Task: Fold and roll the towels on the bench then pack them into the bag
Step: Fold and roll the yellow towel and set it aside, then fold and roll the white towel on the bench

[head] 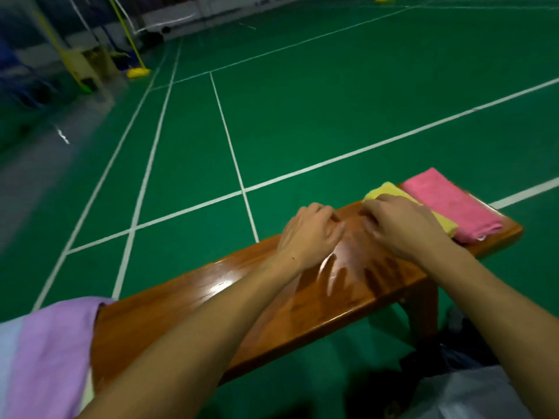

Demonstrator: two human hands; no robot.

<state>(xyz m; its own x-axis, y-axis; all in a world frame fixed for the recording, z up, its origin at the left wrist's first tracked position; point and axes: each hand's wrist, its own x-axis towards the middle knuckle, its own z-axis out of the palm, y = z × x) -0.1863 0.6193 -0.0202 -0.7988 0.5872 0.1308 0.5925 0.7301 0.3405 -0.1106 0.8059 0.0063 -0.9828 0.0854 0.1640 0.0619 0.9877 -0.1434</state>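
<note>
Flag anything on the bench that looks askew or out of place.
The purple towel at the bench's left end hangs over the edge, unfolded. The yellow towel and pink towel lie folded side by side at the right end. Nothing looks spilled or damaged.
</note>
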